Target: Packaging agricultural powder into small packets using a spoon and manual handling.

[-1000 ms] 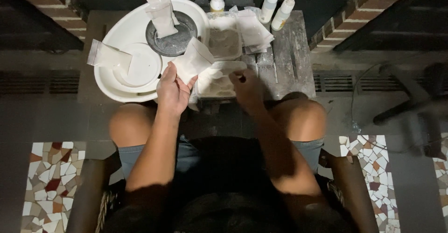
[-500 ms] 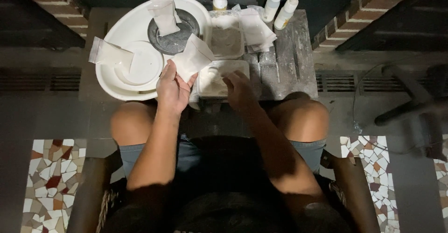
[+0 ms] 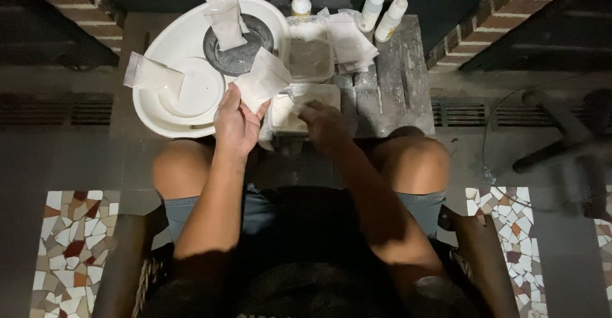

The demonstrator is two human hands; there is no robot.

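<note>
The left hand (image 3: 234, 123) pinches a small clear bag of pale powder (image 3: 261, 82), tilted up and away, just left of the near tray (image 3: 305, 104). The right hand (image 3: 324, 123) dips curled into that tray; its grip is hidden. Two trays, three bottles (image 3: 373, 2) behind, three bags around the white basin (image 3: 159, 111) left of it.

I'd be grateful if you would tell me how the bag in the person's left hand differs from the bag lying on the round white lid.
The held bag is gripped at one corner by the left hand and raised over the basin's rim; the lid bag lies loose, untouched. The held bag looks full of pale powder; the lid bag looks flatter, its open end overhanging the white basin. Both are small clear plastic bags.
</note>
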